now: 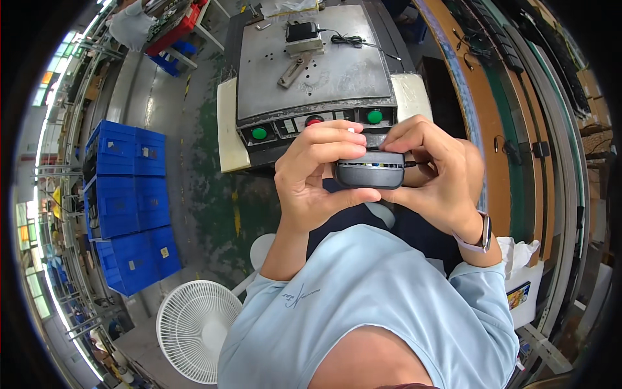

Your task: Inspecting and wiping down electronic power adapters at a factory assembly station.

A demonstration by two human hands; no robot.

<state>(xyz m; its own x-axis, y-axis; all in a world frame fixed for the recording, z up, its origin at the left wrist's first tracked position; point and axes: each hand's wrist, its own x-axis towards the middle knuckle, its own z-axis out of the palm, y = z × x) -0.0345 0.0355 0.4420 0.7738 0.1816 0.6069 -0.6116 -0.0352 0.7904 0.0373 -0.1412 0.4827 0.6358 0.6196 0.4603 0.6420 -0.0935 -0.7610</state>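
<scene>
In front of my chest I hold a black power adapter with rounded ends. A gap runs along its casing, and small coloured parts show inside. My left hand is closed on its left end, thumb below and fingers above. On the other end my right hand is closed the same way. A dark cable leaves the adapter's right end and goes behind my right hand. Beyond my hands, a second black adapter sits on a metal block, its coiled cord lying on the metal plate.
The bench machine carries two green buttons and a red one, partly hidden by my left hand. To the right runs a conveyor line with more adapters. Stacked blue bins and a white fan stand left.
</scene>
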